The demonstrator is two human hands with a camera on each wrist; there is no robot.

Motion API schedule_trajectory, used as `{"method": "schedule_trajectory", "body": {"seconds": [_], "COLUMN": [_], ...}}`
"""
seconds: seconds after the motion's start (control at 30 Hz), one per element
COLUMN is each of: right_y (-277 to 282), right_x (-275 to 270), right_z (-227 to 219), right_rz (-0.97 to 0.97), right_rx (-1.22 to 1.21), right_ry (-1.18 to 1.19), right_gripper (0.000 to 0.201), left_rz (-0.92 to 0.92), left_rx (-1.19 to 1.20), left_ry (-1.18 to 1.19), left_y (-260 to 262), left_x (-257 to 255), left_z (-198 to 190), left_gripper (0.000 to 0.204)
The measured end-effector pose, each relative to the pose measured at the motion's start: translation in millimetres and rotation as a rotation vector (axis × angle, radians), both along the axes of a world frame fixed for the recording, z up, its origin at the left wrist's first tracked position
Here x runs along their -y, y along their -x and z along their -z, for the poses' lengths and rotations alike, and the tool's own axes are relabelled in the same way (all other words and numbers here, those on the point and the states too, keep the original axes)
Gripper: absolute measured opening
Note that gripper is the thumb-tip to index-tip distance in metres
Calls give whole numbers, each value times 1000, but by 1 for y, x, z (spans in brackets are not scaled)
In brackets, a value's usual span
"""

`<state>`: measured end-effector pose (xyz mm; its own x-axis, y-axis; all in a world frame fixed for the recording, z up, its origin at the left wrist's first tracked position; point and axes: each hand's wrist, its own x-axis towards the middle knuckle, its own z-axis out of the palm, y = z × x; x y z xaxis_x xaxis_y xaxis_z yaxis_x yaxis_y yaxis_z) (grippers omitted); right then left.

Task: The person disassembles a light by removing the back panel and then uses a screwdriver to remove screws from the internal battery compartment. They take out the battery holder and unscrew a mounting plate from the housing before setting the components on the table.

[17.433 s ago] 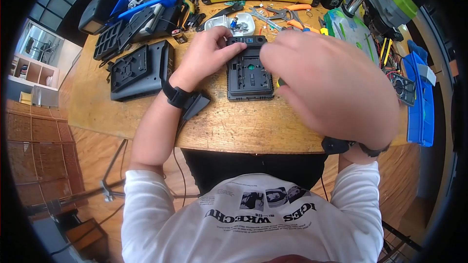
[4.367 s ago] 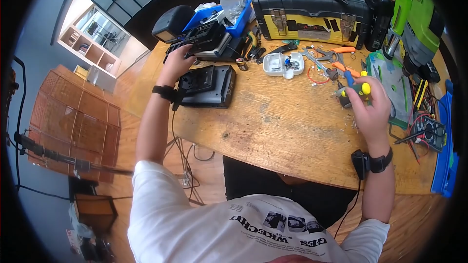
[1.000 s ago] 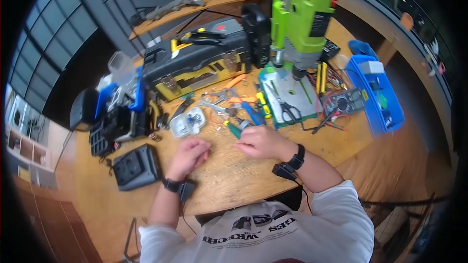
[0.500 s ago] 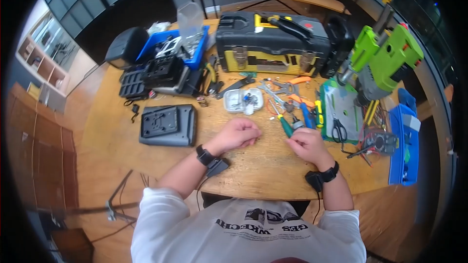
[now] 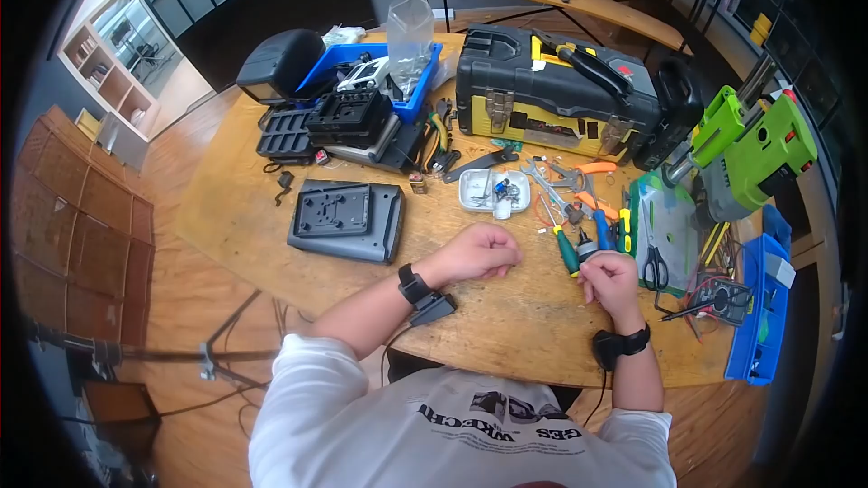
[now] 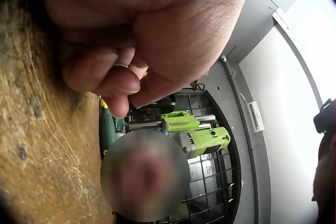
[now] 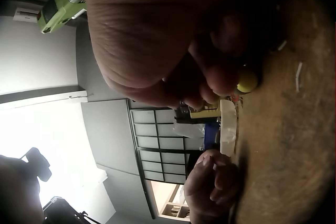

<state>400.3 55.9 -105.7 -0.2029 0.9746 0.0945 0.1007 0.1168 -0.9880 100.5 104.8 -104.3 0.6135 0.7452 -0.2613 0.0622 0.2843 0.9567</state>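
My left hand rests on the wooden table with its fingers loosely curled; the left wrist view shows nothing in it. To the right, my right hand also rests loosely curled on the tabletop, holding nothing. Just beside its fingers lies a green-handled screwdriver, whose yellow end shows past the fingertips in the right wrist view. A blue-handled tool lies beyond this hand. Left of my left hand sits a wide black device with a smaller black plate on top.
A white two-part tray with small metal parts stands ahead of the hands. Farther back are a black-and-yellow toolbox and a blue bin. Scissors, a green drill press and a multimeter are at right.
The black device between my hands earliest has left that spot. My right hand has put down the screwdriver; my left has come back from the rear-left stack. Lately, the hands barely move while the view turns.
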Motion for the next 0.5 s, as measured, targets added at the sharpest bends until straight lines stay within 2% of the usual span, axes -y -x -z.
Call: {"method": "schedule_trajectory", "body": {"seconds": [0.17, 0.5], "right_y": [3, 4], "right_x": [1, 0], "right_z": [-6, -7], "right_rz": [17, -2], "right_rx": [-76, -32], "right_ry": [71, 50], "right_gripper": [21, 20], "left_rz": [-2, -3], "left_rx": [9, 0], "left_ry": [-9, 7], "left_y": [0, 0], "left_x": [0, -1], "left_z": [2, 1], "left_gripper": [17, 16]}}
